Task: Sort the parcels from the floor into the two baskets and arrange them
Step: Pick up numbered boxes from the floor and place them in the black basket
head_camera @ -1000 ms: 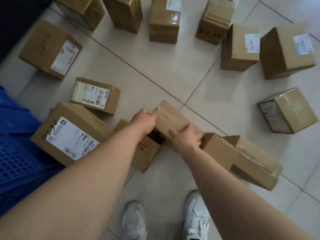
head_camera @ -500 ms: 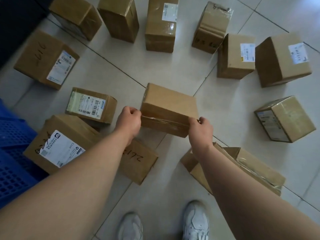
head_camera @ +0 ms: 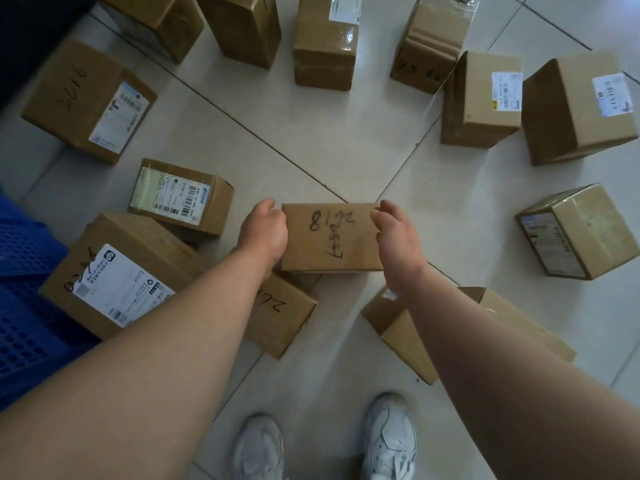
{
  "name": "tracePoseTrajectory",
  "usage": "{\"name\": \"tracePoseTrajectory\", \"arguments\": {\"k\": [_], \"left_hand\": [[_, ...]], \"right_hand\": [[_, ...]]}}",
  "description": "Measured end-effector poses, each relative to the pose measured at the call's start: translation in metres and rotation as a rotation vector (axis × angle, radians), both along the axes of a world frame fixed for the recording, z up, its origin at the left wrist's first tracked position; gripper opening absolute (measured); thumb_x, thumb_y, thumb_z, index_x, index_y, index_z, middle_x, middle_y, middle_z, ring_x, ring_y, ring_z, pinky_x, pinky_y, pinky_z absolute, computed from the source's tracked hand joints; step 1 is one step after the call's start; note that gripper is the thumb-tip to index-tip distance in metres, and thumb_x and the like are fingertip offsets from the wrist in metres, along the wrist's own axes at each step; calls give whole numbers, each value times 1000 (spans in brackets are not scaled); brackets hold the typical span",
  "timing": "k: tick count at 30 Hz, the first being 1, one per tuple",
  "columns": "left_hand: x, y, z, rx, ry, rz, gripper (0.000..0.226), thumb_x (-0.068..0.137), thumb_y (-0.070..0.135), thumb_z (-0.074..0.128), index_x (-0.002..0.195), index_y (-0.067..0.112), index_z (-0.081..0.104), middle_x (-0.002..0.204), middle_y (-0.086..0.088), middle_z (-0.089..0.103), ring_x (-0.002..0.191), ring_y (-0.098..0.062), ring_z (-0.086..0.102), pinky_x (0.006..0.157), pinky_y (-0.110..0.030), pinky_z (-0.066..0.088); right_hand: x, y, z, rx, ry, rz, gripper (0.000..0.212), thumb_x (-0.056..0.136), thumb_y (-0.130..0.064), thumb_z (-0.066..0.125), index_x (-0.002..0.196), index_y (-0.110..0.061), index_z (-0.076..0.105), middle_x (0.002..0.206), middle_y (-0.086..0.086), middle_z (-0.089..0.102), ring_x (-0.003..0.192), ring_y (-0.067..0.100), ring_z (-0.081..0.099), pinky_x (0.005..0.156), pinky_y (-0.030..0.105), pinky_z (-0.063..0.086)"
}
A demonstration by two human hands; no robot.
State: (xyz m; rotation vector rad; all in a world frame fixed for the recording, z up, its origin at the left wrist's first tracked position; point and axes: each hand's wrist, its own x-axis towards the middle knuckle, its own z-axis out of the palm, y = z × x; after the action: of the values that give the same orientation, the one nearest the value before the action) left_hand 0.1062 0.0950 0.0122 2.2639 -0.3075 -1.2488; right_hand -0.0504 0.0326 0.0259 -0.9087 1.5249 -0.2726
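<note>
A small brown cardboard parcel (head_camera: 330, 237) with black handwritten numbers on its upper face is held in the air above the floor. My left hand (head_camera: 265, 233) grips its left end and my right hand (head_camera: 394, 237) grips its right end. Several other cardboard parcels lie around on the tiled floor, among them one with a large white label (head_camera: 117, 275) at the left and a flat one (head_camera: 485, 327) partly hidden under my right forearm. A blue perforated basket (head_camera: 24, 299) stands at the left edge.
Parcels ring the spot where I stand: a labelled box (head_camera: 181, 195) left of the held one, a box marked 2616 (head_camera: 86, 98) at the far left, a row along the top, a taped box (head_camera: 578, 230) at the right. My white shoes (head_camera: 325, 441) stand below.
Both hands lifted the parcel off the floor pile and turned it, so its face with handwritten numbers now points up. It sits level between my hands.
</note>
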Motion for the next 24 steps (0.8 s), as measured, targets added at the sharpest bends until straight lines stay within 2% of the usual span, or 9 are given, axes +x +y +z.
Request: {"name": "tracePoseTrajectory", "arguments": {"k": [3, 8, 10, 13, 15, 16, 18, 22, 24], "left_hand": [[-10, 14, 6, 30, 4, -8, 47, 104, 18, 34, 150, 21, 32, 153, -2, 36, 138, -23, 35, 106, -35, 32], [-23, 65, -6, 274, -31, 80, 46, 101, 17, 38, 146, 11, 35, 145, -12, 45, 127, -32, 47, 90, -34, 39], [-32, 91, -12, 378, -30, 85, 41, 99, 18, 41, 139, 5, 43, 137, -16, 51, 120, -35, 52, 81, -34, 41], [-45, 124, -25, 512, 51, 114, 41, 97, 18, 43, 129, -4, 50, 130, -19, 56, 112, -36, 57, 71, -37, 47], [-48, 139, -35, 520, 85, 195, 42, 94, 18, 45, 131, -2, 49, 129, -20, 56, 111, -36, 57, 78, -37, 50], [-48, 142, -39, 493, 82, 243, 43, 94, 18, 46, 134, 1, 45, 131, -20, 55, 113, -36, 55, 86, -38, 48], [-45, 146, -45, 433, 83, 318, 47, 95, 16, 46, 139, 4, 38, 133, -18, 53, 115, -36, 54, 93, -37, 45], [-39, 144, -50, 345, 80, 419, 45, 93, 21, 49, 135, 5, 44, 129, -16, 55, 111, -35, 56, 89, -37, 46], [-35, 140, -48, 344, 58, 431, 48, 91, 27, 51, 134, 7, 46, 130, -14, 55, 110, -35, 57, 90, -38, 48]], "right_hand": [[3, 15, -1, 35, 7, 76, 48, 101, -16, 43, 149, -14, 38, 147, -1, 45, 123, 10, 43, 95, 22, 33], [0, 52, -10, 92, 97, 229, 45, 99, -10, 42, 143, -15, 48, 144, 2, 49, 133, 18, 43, 101, 23, 31], [0, 65, -15, 135, 120, 295, 44, 98, -9, 43, 141, -15, 51, 139, 3, 53, 122, 16, 52, 95, 21, 39], [6, 78, -23, 196, 126, 372, 44, 99, -9, 44, 142, -17, 50, 132, 2, 55, 81, 2, 54, 64, 9, 43], [12, 85, -30, 211, 123, 432, 47, 98, -8, 43, 144, -17, 48, 140, 4, 52, 97, 10, 59, 77, 10, 45], [15, 88, -34, 212, 117, 460, 48, 98, -7, 42, 145, -16, 47, 144, 5, 50, 116, 17, 56, 93, 16, 42], [20, 97, -40, 235, 107, 511, 50, 97, -6, 42, 146, -15, 45, 146, 4, 49, 134, 20, 45, 103, 23, 33], [28, 110, -50, 223, 77, 581, 41, 92, 0, 42, 127, -10, 60, 113, 8, 65, 107, 26, 60, 93, 37, 51], [29, 113, -48, 208, 81, 578, 40, 93, 0, 42, 128, -11, 60, 106, 5, 63, 100, 23, 60, 86, 33, 53]]}}
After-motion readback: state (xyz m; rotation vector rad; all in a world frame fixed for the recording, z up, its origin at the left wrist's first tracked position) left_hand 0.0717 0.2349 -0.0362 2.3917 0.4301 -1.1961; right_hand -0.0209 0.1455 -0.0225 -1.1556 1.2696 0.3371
